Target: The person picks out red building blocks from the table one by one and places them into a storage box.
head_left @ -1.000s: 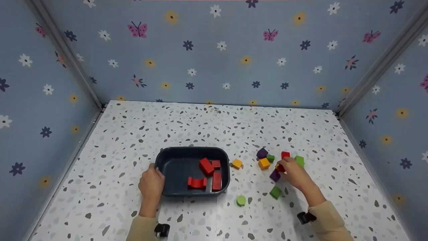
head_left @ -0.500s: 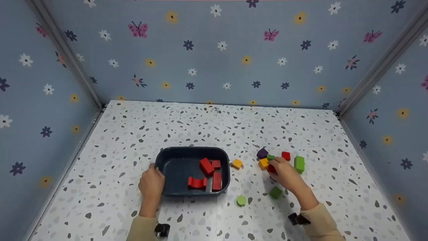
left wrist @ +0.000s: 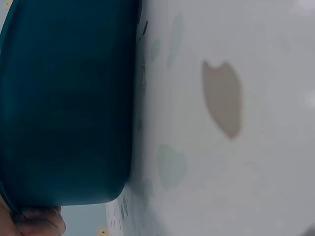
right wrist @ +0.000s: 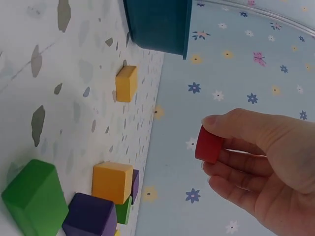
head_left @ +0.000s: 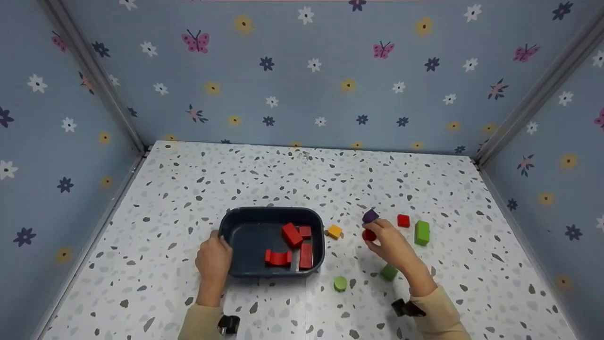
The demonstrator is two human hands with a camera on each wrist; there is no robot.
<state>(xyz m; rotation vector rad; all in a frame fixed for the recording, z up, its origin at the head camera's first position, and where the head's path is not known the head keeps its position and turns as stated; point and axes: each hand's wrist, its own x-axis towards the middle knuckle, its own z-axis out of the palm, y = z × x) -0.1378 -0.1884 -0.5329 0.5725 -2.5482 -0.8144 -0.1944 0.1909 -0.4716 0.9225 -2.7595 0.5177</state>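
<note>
Blue-grey walls (head_left: 292,38) printed with flowers and butterflies stand round a white speckled tabletop (head_left: 264,179). Above it, the right hand (head_left: 389,242) pinches a short red cylinder (right wrist: 209,145), probably wooden, clamped between thumb and fingers. To the left of that grip sits a dark blue plastic tub (head_left: 264,274); the left hand (head_left: 214,257) grips its far end, fingers curled at the rim.

Inside the tub lie a red arched block (head_left: 278,258) and three red rectangular blocks (head_left: 292,235). Between grip and tub is a yellow block (head_left: 334,231); just beyond the fingertips, a dark purple block (head_left: 370,216); to the right of the hand, a small red cube (head_left: 403,220) and a bright green oblong block (head_left: 422,233).

With only red pieces visible in the tub, the step in hand looks like a transfer of red ones, the cylinder not yet in. The next move would call for a leftward reach over the yellow block, high enough to clear the near rim, then a release; the red cube would seem left to fetch.
</note>
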